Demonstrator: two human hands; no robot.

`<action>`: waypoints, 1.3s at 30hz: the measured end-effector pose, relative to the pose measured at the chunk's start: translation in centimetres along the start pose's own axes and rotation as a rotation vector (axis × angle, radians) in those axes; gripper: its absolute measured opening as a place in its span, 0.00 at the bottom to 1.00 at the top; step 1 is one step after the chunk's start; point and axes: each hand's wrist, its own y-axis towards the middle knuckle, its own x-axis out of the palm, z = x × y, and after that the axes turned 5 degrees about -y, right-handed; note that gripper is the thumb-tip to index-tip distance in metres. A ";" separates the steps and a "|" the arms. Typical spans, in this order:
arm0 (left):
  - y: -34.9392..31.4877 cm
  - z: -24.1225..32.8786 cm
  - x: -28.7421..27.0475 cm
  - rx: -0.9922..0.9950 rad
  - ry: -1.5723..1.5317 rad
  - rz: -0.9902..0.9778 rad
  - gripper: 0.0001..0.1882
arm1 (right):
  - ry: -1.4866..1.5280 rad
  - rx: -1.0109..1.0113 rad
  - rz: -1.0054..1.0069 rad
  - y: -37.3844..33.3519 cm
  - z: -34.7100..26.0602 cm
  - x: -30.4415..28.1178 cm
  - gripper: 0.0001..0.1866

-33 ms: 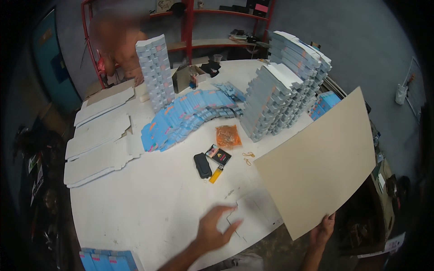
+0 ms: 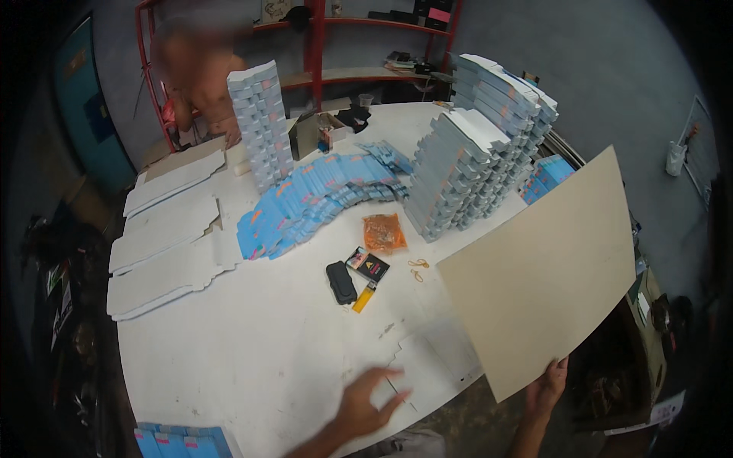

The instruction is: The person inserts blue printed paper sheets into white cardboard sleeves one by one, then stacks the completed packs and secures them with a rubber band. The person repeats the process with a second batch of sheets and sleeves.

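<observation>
A large beige cardboard sheet is tilted up over the table's right edge. My right hand grips it by its lower edge, with part of the fingers hidden behind the sheet. Over the near part of the white table, my left hand is empty, thumb and fingers apart. Ahead of it lie a yellow lighter, a black case and a dark packet. An orange bag of rubber bands rests farther off, and a few loose rubber bands lie beside it.
Tall stacks of folded cartons stand at the right, and another carton stack at the back. A fanned row of blue cartons curves between them. Flat white card piles line the left edge. Another person is at the far left.
My left hand has shifted slightly right and down. The sheet's left corner has moved a little to the right, still held by my right hand.
</observation>
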 end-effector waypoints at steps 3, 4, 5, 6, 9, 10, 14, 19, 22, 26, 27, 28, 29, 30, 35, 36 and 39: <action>-6.7 -5.1 3.3 -0.246 -0.169 -0.143 0.24 | 0.032 -0.040 -0.006 2.6 0.3 0.3 0.32; -9.0 -5.5 3.9 -0.284 -0.180 -0.273 0.18 | 0.054 -0.042 -0.034 3.2 0.1 1.0 0.32; -11.4 -5.9 4.9 -0.323 -0.196 -0.401 0.15 | 0.072 -0.044 -0.064 3.7 0.0 1.3 0.32; -14.2 -6.9 6.8 -0.348 -0.214 -0.528 0.15 | 0.085 -0.056 -0.073 4.2 0.2 0.8 0.32; -18.7 -10.3 9.4 -0.337 -0.316 -0.732 0.17 | 0.124 -0.071 -0.110 6.4 0.8 -0.7 0.31; -18.2 -10.5 9.3 -0.358 -0.330 -0.746 0.17 | 0.139 -0.070 -0.113 6.6 0.8 -1.0 0.30; -15.4 -8.1 6.5 -0.449 -0.374 -0.730 0.19 | 0.182 -0.051 -0.119 8.0 0.9 -1.1 0.27; -12.3 -2.3 1.1 -0.525 -0.457 -0.603 0.21 | 0.172 -0.066 -0.106 9.7 0.8 -2.6 0.26; -10.6 0.4 -1.8 -0.545 -0.443 -0.450 0.22 | 0.184 -0.089 -0.112 11.1 -0.1 -2.7 0.25; -7.9 -1.0 -4.0 -0.273 -0.153 -0.084 0.21 | 0.182 -0.135 -0.146 15.0 -2.2 -2.3 0.24; -7.3 -2.0 -4.3 -0.208 -0.034 0.011 0.20 | 0.192 -0.151 -0.179 16.8 -2.8 -1.2 0.24; -6.9 -3.1 -4.5 -0.146 0.077 0.112 0.18 | 0.202 -0.165 -0.208 18.5 -3.5 0.4 0.24; -6.6 -4.1 -4.7 -0.136 0.124 0.148 0.17 | 0.215 -0.175 -0.238 20.5 -4.3 1.9 0.24; -6.6 -5.1 -4.8 -0.130 0.176 0.190 0.16 | 0.223 -0.193 -0.199 22.7 -4.9 2.9 0.24; -7.9 -10.0 -4.5 -0.260 0.283 0.372 0.14 | 0.194 -0.192 -0.286 35.9 -7.0 10.3 0.29; -8.0 -10.2 -4.6 -0.241 0.335 0.355 0.15 | 0.207 -0.189 -0.270 38.2 -7.5 12.3 0.28; -7.6 -11.3 -3.8 -0.177 0.386 0.334 0.15 | 0.161 -0.185 -0.117 44.5 -8.5 16.9 0.24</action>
